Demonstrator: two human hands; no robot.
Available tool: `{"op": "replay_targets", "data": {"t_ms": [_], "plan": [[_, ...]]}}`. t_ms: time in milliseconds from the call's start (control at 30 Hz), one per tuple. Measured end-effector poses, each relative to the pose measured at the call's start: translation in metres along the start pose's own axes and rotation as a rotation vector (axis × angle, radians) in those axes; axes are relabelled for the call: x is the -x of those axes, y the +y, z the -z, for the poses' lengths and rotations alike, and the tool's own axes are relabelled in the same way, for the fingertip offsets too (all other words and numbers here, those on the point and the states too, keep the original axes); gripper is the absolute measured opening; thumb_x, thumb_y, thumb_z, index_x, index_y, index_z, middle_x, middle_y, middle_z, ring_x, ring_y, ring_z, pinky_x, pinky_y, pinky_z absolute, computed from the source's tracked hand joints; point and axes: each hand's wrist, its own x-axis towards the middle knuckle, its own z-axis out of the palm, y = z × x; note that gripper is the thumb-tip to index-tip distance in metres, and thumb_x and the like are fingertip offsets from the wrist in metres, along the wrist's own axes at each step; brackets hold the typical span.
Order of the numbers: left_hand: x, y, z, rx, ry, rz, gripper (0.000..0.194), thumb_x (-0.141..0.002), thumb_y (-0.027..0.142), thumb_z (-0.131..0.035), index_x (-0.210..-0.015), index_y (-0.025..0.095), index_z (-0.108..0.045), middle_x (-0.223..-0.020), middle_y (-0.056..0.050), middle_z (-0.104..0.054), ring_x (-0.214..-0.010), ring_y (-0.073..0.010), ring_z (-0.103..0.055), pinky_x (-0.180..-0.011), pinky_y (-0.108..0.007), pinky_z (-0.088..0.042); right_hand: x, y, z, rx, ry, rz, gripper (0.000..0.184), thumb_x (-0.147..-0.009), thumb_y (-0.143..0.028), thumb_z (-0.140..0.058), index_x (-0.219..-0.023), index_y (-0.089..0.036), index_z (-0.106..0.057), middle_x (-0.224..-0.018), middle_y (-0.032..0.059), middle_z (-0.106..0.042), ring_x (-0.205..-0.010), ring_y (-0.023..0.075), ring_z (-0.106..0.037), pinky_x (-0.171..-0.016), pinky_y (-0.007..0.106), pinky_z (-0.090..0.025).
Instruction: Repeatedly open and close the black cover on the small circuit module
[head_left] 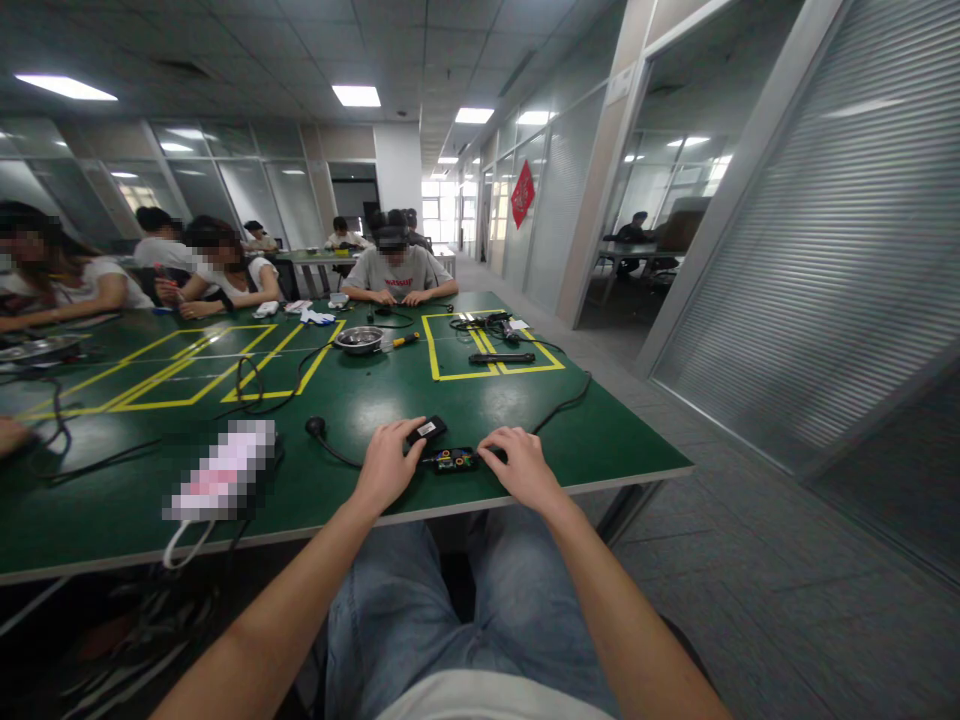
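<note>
In front of me on the green table lies an opened black adapter housing (454, 459), with coloured parts showing inside. Close behind its left end is a black cover (427, 430) bearing a white label. The thumb and fingers of my left hand (388, 462) are closed around the cover's left end. At the housing's right end my right hand (519, 462) pinches with thumb and forefinger where the black cable (562, 403) meets it; the exact grip is partly hidden. Another lead runs from behind my left hand to a black plug (316, 427).
A metal bowl (360, 340) and a yellow-black screwdriver (401, 341) lie farther back. Inside yellow tape at right are a black bar (502, 358) and tangled cables (487, 322). A blurred pink-white item (225, 468) lies left. A person (397, 270) sits opposite; others sit left.
</note>
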Motion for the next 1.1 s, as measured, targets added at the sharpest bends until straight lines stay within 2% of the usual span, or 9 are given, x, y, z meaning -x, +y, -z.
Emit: {"op": "replay_targets", "data": {"t_ms": [100, 233, 467, 733, 833, 900, 967, 1033, 1100], "plan": [[0.006, 0.01, 0.006, 0.059, -0.053, -0.148, 0.041, -0.11, 0.025, -0.055, -0.149, 0.028, -0.069, -0.142, -0.011, -0.074, -0.131, -0.0303, -0.065, -0.116, -0.052, -0.053, 0.0, 0.0, -0.001, 0.006, 0.004, -0.004, 0.015, -0.107, -0.031, -0.065, -0.103, -0.029, -0.079, -0.111, 0.0067, -0.078, -0.112, 0.0291, -0.064, -0.101, 0.045, -0.041], [0.01, 0.019, 0.011, 0.116, -0.193, -0.315, 0.038, -0.112, 0.028, -0.055, -0.145, 0.031, -0.073, -0.136, -0.01, -0.076, -0.123, -0.0276, -0.067, -0.111, -0.047, -0.057, -0.001, 0.0, -0.001, 0.015, 0.005, -0.015, 0.014, -0.107, -0.027, -0.065, -0.102, -0.028, -0.078, -0.111, 0.0062, -0.078, -0.111, 0.0287, -0.064, -0.101, 0.045, -0.04], [0.009, 0.019, 0.012, 0.123, -0.257, -0.348, 0.038, -0.113, 0.029, -0.052, -0.144, 0.03, -0.075, -0.137, -0.012, -0.075, -0.122, -0.0283, -0.067, -0.111, -0.048, -0.057, 0.0, -0.002, 0.001, 0.031, 0.0, -0.018, 0.014, -0.107, -0.027, -0.065, -0.101, -0.028, -0.077, -0.11, 0.0055, -0.078, -0.11, 0.0278, -0.065, -0.101, 0.044, -0.041], [0.005, 0.021, 0.011, 0.142, -0.27, -0.259, 0.034, -0.105, 0.025, -0.066, -0.136, 0.032, -0.079, -0.132, -0.007, -0.079, -0.12, -0.0257, -0.071, -0.111, -0.041, -0.056, 0.0, -0.003, 0.002, 0.038, -0.013, -0.024, 0.015, -0.108, -0.027, -0.064, -0.1, -0.027, -0.077, -0.108, 0.0054, -0.078, -0.109, 0.0271, -0.066, -0.099, 0.042, -0.039], [0.003, 0.017, 0.012, 0.124, -0.196, -0.144, 0.033, -0.106, 0.024, -0.062, -0.134, 0.03, -0.078, -0.13, -0.005, -0.08, -0.12, -0.0257, -0.071, -0.109, -0.041, -0.056, -0.001, -0.003, 0.003, 0.036, -0.021, -0.028, 0.016, -0.108, -0.028, -0.065, -0.098, -0.026, -0.078, -0.106, 0.0054, -0.078, -0.107, 0.0265, -0.066, -0.098, 0.041, -0.039], [0.002, 0.012, 0.011, 0.085, -0.106, -0.027, 0.033, -0.107, 0.024, -0.057, -0.135, 0.026, -0.075, -0.13, -0.008, -0.079, -0.121, -0.0286, -0.069, -0.108, -0.044, -0.056, -0.001, -0.004, 0.004, 0.035, -0.025, -0.032, 0.016, -0.108, -0.028, -0.065, -0.097, -0.025, -0.077, -0.105, 0.0055, -0.078, -0.107, 0.0264, -0.066, -0.098, 0.041, -0.039], [0.001, 0.007, 0.01, 0.039, -0.041, 0.084, 0.03, -0.105, 0.024, -0.059, -0.13, 0.023, -0.076, -0.121, -0.011, -0.08, -0.116, -0.0326, -0.07, -0.104, -0.048, -0.056, -0.001, -0.006, 0.005, 0.034, -0.029, -0.035, 0.016, -0.107, -0.027, -0.066, -0.098, -0.025, -0.078, -0.106, 0.0056, -0.078, -0.107, 0.0265, -0.066, -0.099, 0.041, -0.039], [0.0, 0.004, 0.007, 0.011, -0.031, 0.145, 0.023, -0.101, 0.025, -0.064, -0.12, 0.023, -0.078, -0.109, -0.01, -0.08, -0.109, -0.0337, -0.071, -0.099, -0.048, -0.057, -0.001, -0.008, 0.006, 0.033, -0.033, -0.035, 0.014, -0.107, -0.026, -0.066, -0.099, -0.026, -0.078, -0.107, 0.0056, -0.078, -0.108, 0.0268, -0.066, -0.098, 0.042, -0.039], [0.0, 0.004, 0.006, 0.007, -0.049, 0.15, 0.018, -0.1, 0.026, -0.067, -0.112, 0.025, -0.08, -0.109, -0.009, -0.079, -0.109, -0.0324, -0.072, -0.099, -0.046, -0.057, 0.0, -0.01, 0.008, 0.03, -0.038, -0.03, 0.013, -0.106, -0.027, -0.067, -0.099, -0.026, -0.078, -0.108, 0.0056, -0.078, -0.108, 0.0271, -0.066, -0.099, 0.043, -0.039]]}}
